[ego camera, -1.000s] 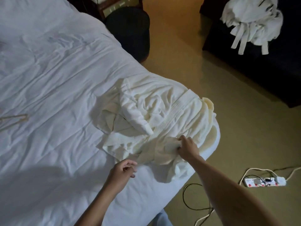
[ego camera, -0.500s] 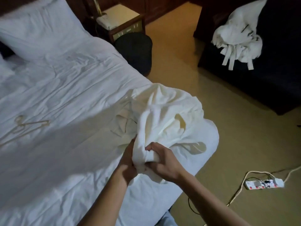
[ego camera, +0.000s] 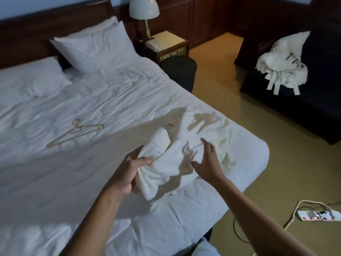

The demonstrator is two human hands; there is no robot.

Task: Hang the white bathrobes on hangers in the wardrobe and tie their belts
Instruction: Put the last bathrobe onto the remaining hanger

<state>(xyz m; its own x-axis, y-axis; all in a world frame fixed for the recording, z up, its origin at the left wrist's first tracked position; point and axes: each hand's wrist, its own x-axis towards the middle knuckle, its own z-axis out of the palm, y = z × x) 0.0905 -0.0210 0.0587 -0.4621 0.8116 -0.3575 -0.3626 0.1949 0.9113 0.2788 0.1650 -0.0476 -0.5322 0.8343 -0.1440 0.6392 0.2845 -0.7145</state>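
Bed (ego camera: pixel 55 182): takes up most of the view, covered in a white, creased sheet; a broad shadow is cast across its near half.
Floor (ego camera: pixel 230 100): tan and smooth, seen to the right of the bed.
Sofa (ego camera: pixel 295 115): dark, set against the far right, well apart from the bed.
Wall panelling (ego camera: pixel 203 15): dark wood, behind the bed and round the corner. A dark headboard (ego camera: pixel 27 34) is seen at the top of the bed.
Two white pillows are propped at the headboard, one larger pillow (ego camera: pixel 96 50) and one flatter pillow (ego camera: pixel 27 80) to its left.
Bathrobe (ego camera: pixel 175 159): white, crumpled, lying on the near right corner of the bed. It is not on a hanger.
Second bathrobe (ego camera: pixel 282 65): heaped on the sofa, with belt ends hanging over the seat edge.
Round dark stool (ego camera: pixel 179 71): placed just beside the bed, in front of a nightstand (ego camera: pixel 169 45). A lamp (ego camera: pixel 144 8) with a pale shade is stood on the nightstand.
Hanger (ego camera: pixel 75 133): pale, laid flat on the sheet, left of the bathrobe and apart from it.
Left hand (ego camera: pixel 129 172): a bunched fold of the bathrobe is gripped at its near left edge.
Right hand (ego camera: pixel 208 163): held over the bathrobe with fingers spread and nothing gripped; contact with the cloth cannot be told.
Power strip (ego camera: pixel 317 215): white, with cables, lying on the floor at lower right.
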